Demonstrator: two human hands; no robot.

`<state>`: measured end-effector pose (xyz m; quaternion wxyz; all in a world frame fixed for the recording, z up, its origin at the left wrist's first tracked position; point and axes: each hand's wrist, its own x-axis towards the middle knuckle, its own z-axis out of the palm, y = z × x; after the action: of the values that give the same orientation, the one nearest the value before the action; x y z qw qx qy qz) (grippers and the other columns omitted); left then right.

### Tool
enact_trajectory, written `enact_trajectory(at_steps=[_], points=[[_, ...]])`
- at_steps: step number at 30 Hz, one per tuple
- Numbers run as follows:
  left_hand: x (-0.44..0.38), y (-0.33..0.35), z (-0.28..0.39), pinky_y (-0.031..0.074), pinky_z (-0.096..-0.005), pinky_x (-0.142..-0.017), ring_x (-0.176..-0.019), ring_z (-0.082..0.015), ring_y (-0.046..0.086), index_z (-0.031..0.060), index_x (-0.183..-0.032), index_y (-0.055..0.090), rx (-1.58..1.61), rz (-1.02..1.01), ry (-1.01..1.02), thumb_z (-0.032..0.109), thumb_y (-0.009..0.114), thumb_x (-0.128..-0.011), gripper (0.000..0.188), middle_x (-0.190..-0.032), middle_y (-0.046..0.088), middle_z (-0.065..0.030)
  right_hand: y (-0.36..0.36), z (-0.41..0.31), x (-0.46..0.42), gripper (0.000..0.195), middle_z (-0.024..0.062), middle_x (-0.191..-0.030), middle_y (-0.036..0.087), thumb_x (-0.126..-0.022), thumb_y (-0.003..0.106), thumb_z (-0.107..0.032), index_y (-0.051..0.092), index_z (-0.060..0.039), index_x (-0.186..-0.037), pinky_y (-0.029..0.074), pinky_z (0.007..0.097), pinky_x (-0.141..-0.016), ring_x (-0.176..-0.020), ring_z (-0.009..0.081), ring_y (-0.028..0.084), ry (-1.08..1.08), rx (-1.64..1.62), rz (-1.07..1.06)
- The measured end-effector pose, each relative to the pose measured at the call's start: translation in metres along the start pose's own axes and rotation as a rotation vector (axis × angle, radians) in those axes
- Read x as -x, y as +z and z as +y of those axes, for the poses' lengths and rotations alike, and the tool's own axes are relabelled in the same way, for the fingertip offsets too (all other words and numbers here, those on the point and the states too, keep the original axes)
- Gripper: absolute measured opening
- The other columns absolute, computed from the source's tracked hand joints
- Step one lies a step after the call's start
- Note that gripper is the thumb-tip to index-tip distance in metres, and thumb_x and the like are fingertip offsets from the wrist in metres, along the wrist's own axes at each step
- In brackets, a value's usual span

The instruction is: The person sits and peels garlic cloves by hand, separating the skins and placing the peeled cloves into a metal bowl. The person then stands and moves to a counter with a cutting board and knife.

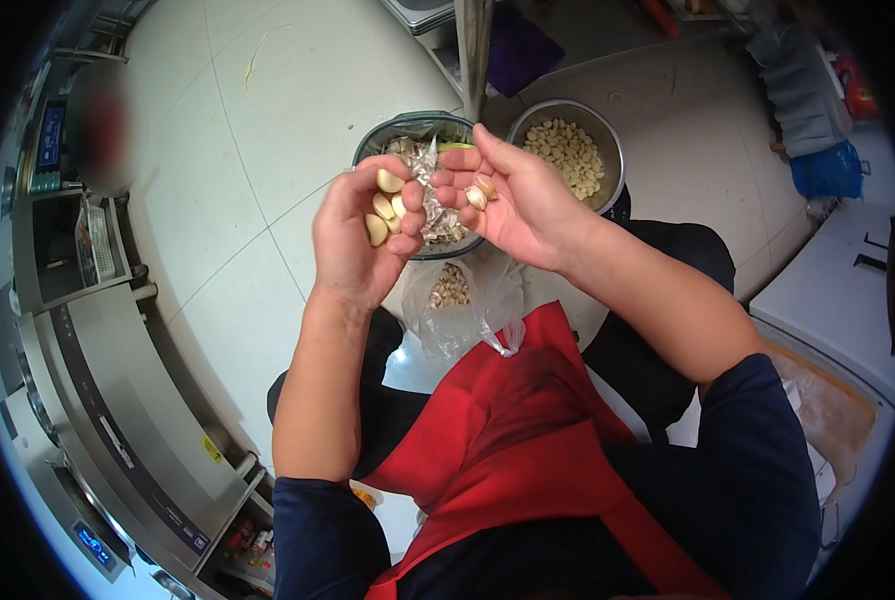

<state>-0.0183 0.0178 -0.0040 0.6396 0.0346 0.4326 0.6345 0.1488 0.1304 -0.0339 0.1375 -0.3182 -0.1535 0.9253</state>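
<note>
Several peeled garlic cloves point(382, 205) rest in my left hand point(361, 232), held by its curled fingers. On the fingers of my right hand point(519, 195) lie a few garlic cloves point(480, 192) with some skin on them; that palm is turned up and the fingers are loosely bent. Both hands hover over a lined bin point(399, 124) with garlic skins point(441, 214) in it, which they partly hide. Behind my right wrist stands a metal bowl point(618, 142) of peeled garlic cloves point(567, 154). Nearer my body, a clear plastic bag point(436, 326) holds more garlic cloves point(450, 286).
A metal post point(474, 56) rises just beyond the bin. Stainless steel kitchen equipment point(140, 405) lines the left side. At right are a white cabinet point(830, 262) and a blue bag point(826, 171). My knees, in dark trousers, flank the plastic bag below a red apron point(492, 435).
</note>
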Motion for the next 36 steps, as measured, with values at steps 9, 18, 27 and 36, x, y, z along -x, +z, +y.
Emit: enact_trajectory(at_steps=[9, 18, 27, 36], points=[[0.000, 0.000, -0.007, 0.038, -0.0174, -0.048, -0.070, -0.0095, 0.055, 0.0069, -0.100, 0.063, -0.129, 0.028, -0.015, 0.029, 0.053, -0.110, 0.026, -0.091, 0.062, -0.0022, 0.015, 0.002, 0.005, 0.053, 0.0210, -0.135, 0.059, -0.112, 0.043, -0.038, 0.049, 0.0065, -0.140, 0.048, 0.0414, -0.110, -0.126, 0.0272, 0.058, 0.010, -0.135, 0.047], [0.001, 0.004, -0.034, 0.051, -0.0288, -0.078, -0.086, -0.0129, 0.063, 0.0056, -0.111, 0.079, -1.088, 0.063, 0.401, 0.014, 0.076, -0.095, 0.019, -0.090, 0.068, -0.0031, 0.002, 0.007, -0.004, 0.047, 0.0161, -0.127, 0.064, -0.113, 0.039, -0.033, 0.053, 0.0059, -0.135, 0.053, 0.0400, -0.101, -0.115, 0.0239, 0.064, 0.039, -0.052, 0.032], [-0.002, 0.002, -0.039, 0.055, -0.0377, -0.073, -0.079, -0.0273, 0.069, 0.0073, -0.107, 0.077, -1.395, 0.121, 0.626, 0.016, 0.072, -0.095, 0.016, -0.089, 0.071, -0.0124, 0.006, 0.008, 0.001, 0.044, 0.0147, -0.125, 0.062, -0.112, 0.045, -0.027, 0.050, 0.0079, -0.137, 0.052, 0.0385, -0.104, -0.114, 0.0223, 0.064, 0.072, -0.019, -0.009], [-0.002, 0.003, -0.028, 0.051, -0.0260, -0.068, -0.071, -0.0117, 0.062, -0.0015, -0.106, 0.071, -0.848, 0.173, 0.356, 0.026, 0.061, -0.106, 0.029, -0.080, 0.066, -0.0015, -0.008, 0.013, -0.003, 0.030, 0.0050, -0.104, 0.064, -0.112, 0.048, -0.024, 0.065, -0.0008, -0.120, 0.050, 0.0257, -0.077, -0.092, 0.0131, 0.060, 0.122, 0.013, -0.110]])
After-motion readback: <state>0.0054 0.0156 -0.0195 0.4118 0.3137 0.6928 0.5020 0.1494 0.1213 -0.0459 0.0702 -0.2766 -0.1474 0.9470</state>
